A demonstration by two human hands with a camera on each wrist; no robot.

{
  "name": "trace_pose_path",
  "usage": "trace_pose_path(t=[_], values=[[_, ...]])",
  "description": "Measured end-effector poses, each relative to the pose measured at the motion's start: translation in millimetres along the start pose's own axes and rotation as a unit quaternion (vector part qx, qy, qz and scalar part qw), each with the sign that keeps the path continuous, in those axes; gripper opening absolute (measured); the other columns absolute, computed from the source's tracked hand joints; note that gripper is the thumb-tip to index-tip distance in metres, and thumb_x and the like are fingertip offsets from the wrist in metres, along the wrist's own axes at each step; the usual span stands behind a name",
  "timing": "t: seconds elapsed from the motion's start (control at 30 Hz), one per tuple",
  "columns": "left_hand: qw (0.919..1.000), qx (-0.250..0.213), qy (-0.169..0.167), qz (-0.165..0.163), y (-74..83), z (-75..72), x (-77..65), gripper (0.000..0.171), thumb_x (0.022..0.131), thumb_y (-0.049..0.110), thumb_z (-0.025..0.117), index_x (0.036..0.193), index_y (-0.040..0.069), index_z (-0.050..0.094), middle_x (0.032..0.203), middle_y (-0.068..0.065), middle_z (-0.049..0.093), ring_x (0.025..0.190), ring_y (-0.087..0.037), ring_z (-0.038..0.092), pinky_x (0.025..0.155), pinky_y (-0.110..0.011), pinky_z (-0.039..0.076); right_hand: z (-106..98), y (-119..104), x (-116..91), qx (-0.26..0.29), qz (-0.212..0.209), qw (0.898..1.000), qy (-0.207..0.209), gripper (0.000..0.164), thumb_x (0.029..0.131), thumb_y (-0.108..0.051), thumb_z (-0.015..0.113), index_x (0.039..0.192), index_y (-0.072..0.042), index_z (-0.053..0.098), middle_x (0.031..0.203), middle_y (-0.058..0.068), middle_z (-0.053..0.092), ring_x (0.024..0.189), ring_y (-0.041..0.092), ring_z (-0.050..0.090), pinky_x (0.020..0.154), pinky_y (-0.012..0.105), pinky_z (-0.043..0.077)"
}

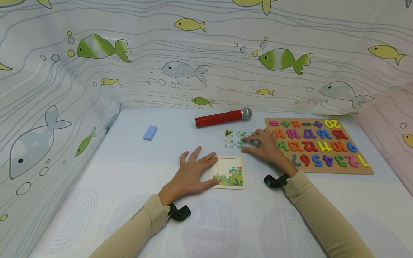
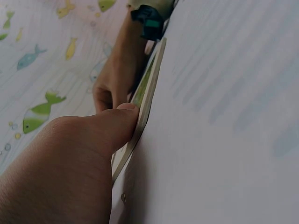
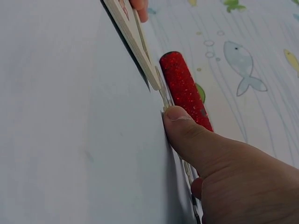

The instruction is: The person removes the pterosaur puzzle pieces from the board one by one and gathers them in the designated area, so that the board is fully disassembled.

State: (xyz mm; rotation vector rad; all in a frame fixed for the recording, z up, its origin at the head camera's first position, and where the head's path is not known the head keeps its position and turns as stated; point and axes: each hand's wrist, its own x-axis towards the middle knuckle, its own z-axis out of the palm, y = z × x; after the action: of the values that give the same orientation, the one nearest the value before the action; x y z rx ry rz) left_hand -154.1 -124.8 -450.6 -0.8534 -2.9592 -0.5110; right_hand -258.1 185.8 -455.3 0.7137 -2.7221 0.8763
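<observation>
A square wooden puzzle tray (image 1: 227,159) lies in front of me, its lower part filled with green jigsaw pieces (image 1: 237,179). My left hand (image 1: 193,175) rests spread at the tray's left side. Its thumb touches the near edge and a finger the upper left corner; the left wrist view shows the thumb (image 2: 124,123) on the rim. Beyond the tray, loose puzzle pieces (image 1: 229,143) lie flat in a group. At their right side my right hand (image 1: 264,145) pinches a puzzle piece (image 1: 240,144) between thumb and index finger, partly hiding other pieces.
A red glittery microphone (image 1: 219,118) lies behind the loose pieces. On the right is a wooden number board (image 1: 322,169) with colourful numerals, close to my right forearm. A blue block (image 1: 150,133) sits at the left. Fish-patterned cloth (image 1: 145,93) walls the table's back and sides.
</observation>
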Motion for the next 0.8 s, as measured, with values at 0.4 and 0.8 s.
trace_pose_path(t=[0.4,0.8], values=[[1.0,-0.001,-0.001,0.004,0.3,-0.4,0.0,0.078,0.09,0.068,0.055,0.156,0.028,0.042,0.164,0.012,0.037,0.158,-0.039,0.018,0.114,-0.07,0.01,0.0,0.1,-0.6,0.0,0.001,1.0,-0.002,0.039,0.075,-0.03,0.091,0.111,-0.017,0.081,0.099,0.012,0.064,0.092,0.026,0.043,0.081,0.044,0.02],[1.0,-0.001,0.003,0.007,-0.6,0.4,0.4,0.078,0.09,0.067,0.055,0.156,0.027,0.043,0.164,0.011,0.037,0.158,-0.039,0.017,0.113,-0.07,0.011,-1.1,0.4,-0.3,0.031,0.0,1.0,0.004,0.036,0.078,-0.026,0.089,0.112,-0.015,0.08,0.097,0.011,0.063,0.09,0.023,0.039,0.081,0.042,0.018]])
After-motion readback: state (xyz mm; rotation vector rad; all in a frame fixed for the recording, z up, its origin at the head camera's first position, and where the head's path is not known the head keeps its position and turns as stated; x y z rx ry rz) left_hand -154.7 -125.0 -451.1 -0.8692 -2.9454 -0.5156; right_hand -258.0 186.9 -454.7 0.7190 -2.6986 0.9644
